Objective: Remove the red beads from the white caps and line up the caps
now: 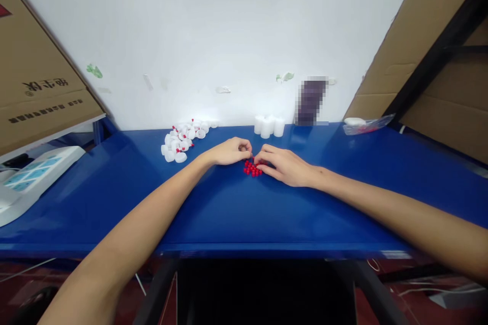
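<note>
A small heap of several tiny red pieces [252, 168] lies on the blue table [229, 213], between my two hands. My left hand [230, 151] rests just left of the heap with its fingers curled in a pinch; what they hold is too small to name. My right hand [285, 165] lies on the heap's right side, fingertips pressed together on the red pieces. A pile of several white caps with red parts [183, 139] sits to the left, behind my left hand. A few white cylinders [269, 126] stand at the back, by the wall.
Cardboard boxes lean at the far left [34, 81] and right [438, 61]. A white device [30, 177] lies on the table's left end. A clear plastic bag [364, 125] rests at the back right. The table's front edge [267, 251] runs below my forearms.
</note>
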Available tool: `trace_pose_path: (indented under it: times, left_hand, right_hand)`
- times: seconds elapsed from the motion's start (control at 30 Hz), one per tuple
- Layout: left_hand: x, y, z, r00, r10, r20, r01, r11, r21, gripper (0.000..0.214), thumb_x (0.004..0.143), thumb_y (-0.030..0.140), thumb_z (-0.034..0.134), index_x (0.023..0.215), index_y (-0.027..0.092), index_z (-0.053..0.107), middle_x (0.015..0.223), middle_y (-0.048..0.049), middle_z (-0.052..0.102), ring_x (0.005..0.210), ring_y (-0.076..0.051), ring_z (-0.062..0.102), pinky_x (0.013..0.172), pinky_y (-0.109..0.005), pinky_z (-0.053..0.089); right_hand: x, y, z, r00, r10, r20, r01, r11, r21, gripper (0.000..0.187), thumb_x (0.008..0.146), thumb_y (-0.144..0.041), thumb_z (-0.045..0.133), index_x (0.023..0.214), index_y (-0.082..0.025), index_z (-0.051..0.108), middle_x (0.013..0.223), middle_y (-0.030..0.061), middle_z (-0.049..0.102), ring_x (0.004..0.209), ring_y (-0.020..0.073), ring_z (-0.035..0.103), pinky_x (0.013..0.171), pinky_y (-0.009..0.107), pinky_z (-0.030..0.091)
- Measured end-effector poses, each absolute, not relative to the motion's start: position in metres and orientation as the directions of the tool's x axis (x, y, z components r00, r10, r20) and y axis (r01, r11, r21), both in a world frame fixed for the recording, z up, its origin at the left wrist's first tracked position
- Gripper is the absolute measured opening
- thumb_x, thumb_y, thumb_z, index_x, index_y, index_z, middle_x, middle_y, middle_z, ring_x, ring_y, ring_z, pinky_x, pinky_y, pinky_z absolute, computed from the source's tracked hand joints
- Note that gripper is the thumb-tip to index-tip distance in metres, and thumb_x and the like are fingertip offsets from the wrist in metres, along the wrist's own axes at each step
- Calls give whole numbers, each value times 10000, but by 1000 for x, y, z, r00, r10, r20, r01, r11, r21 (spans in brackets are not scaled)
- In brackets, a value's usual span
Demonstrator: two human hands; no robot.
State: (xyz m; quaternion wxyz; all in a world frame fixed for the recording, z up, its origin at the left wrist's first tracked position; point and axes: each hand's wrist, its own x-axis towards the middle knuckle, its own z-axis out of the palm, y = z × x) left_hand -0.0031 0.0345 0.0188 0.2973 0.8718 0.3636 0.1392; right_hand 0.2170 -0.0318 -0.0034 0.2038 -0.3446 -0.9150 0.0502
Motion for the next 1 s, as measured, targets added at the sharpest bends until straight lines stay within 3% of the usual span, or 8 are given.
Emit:
trace_pose_path:
  times: [0.1,0.2,0.33,0.47,0.53,0.6,0.77,1.0]
  left_hand:
    - [-10,38,20,577,779,246,621,-614,487,174,819,253,512,942,178,609,729,-5,643,651,-149,581,656,-275,446]
    - [-25,47,22,378,758,531,819,-541,190,273,858,255,498,1105,191,596,864,-56,667,828,-224,611,766,-346,464]
    - [-50,61,15,307,769,560,940,-339,-50,328,886,301,488,1170,185,602,1151,-153,620,1109,-327,539,912,-451,439]
    - [-66,72,4,164,848,504,985,-172,-31,324,897,324,461,1136,183,628,1190,-175,594,1147,-367,509,894,-495,446]
    - [-70,75,2,121,862,492,991,-132,-14,322,898,322,455,1125,182,635,1191,-177,596,1139,-369,514,891,-500,449]
    - [-70,76,2,112,871,478,992,-125,-5,320,899,323,454,1123,185,637,1189,-173,602,1128,-362,522,884,-488,458]
    - [-65,74,-1,143,876,461,987,-158,-7,317,899,335,466,1114,183,642,1149,-160,625,1109,-342,541,868,-442,478]
    - [-63,80,-6,291,880,376,933,-348,91,285,876,281,474,1047,174,676,1002,-108,689,894,-248,638,777,-335,487]
  right_hand:
    - [218,-32,-7,-595,668,447,604,738,-300,170,998,-318,480,1082,-219,590,1188,85,549,674,120,560,690,321,483]
    - [219,-30,-10,-464,683,564,555,720,-416,94,970,-277,515,1020,-215,566,1357,109,511,649,100,604,711,331,517]
    - [218,-30,-10,-367,736,568,480,673,-562,55,927,-266,561,956,-219,560,1333,82,619,549,90,630,640,306,529]
    - [219,-32,-9,-334,776,535,515,625,-586,119,900,-276,576,986,-208,621,1031,46,762,447,93,588,557,277,492]
    - [220,-32,-9,-359,770,528,550,631,-547,162,898,-283,580,1005,-198,666,718,-10,732,439,107,571,541,262,466]
    - [220,-32,-9,-399,744,536,560,660,-500,174,895,-287,594,999,-193,697,608,-30,675,475,116,577,551,256,461]
    - [220,-31,-9,-577,601,553,483,797,-363,206,940,-252,543,1032,-187,716,1000,74,709,689,138,622,636,289,506]
    - [223,-27,-10,-681,568,463,490,822,-288,285,989,-214,454,1135,-185,696,1091,100,636,868,184,635,779,350,522]
